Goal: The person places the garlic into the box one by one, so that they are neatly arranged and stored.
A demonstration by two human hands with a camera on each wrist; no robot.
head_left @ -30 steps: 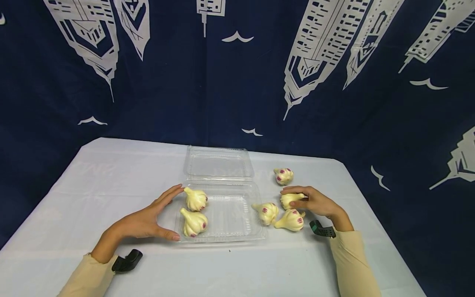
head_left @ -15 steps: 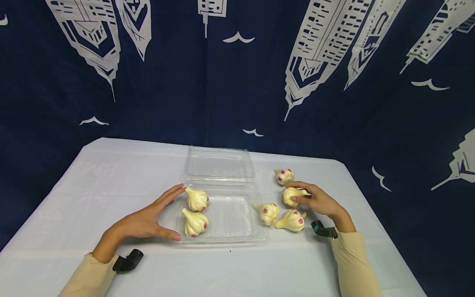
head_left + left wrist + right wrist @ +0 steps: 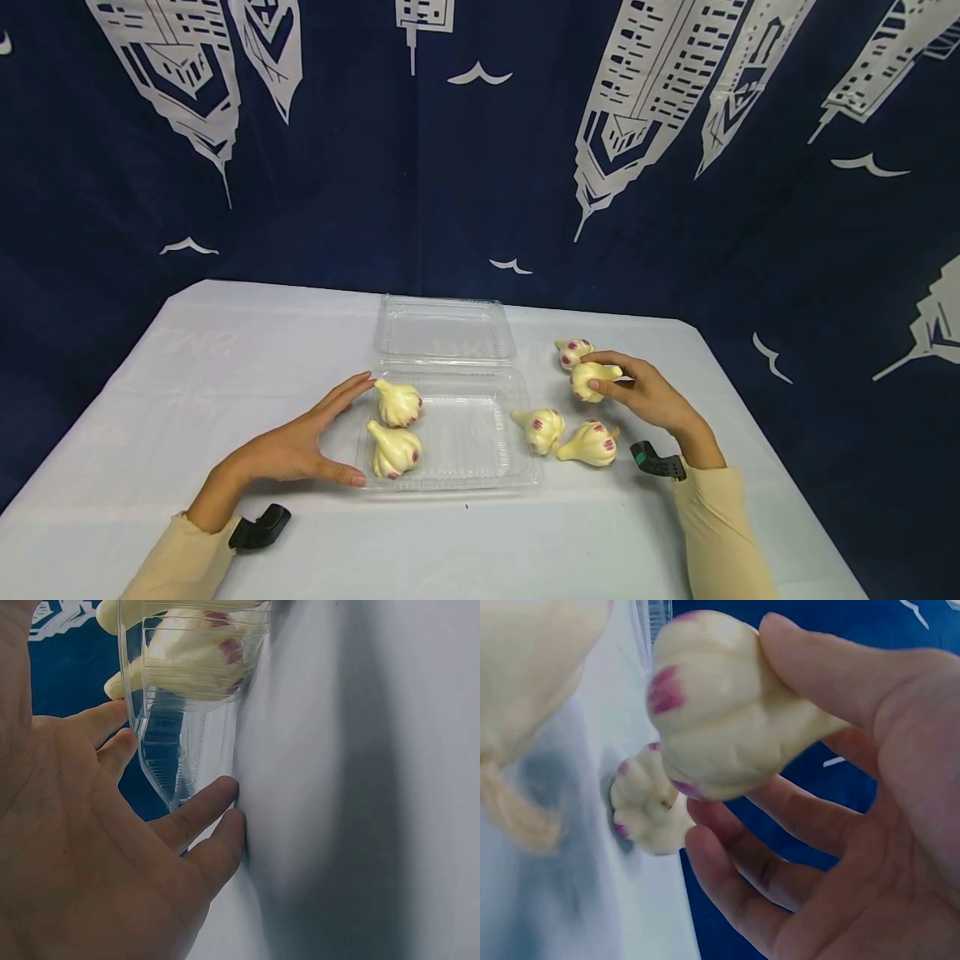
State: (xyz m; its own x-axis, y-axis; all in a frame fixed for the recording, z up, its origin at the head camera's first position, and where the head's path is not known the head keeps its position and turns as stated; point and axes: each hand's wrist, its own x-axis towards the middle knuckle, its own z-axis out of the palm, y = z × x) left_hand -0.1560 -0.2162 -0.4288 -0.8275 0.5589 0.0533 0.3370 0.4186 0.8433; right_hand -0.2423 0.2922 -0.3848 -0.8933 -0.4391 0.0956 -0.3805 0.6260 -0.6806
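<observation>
My right hand (image 3: 656,400) pinches a garlic bulb (image 3: 587,382) between thumb and fingers, raised over the right side of the table. In the right wrist view the held bulb's purple-marked base faces away from the palm. My left hand (image 3: 288,446) spreads along the left side of a clear plastic clamshell container (image 3: 465,433), thumb by its front corner. The left wrist view has its fingertips right at the container's wall (image 3: 161,746). Two garlic bulbs, one behind (image 3: 399,403) and one in front (image 3: 395,452), lie in the container's left part.
The container's lid (image 3: 444,332) lies folded back behind it. One garlic bulb (image 3: 572,353) sits just behind the held one. Another bulb (image 3: 542,430) leans at the container's right rim, beside a further bulb (image 3: 592,444). A dark blue printed cloth (image 3: 480,183) hangs behind the white table.
My right hand has lifted the garlic bulb from among the others, moving up and slightly back toward the rearmost bulb. The left hand has stayed in place at the container.
</observation>
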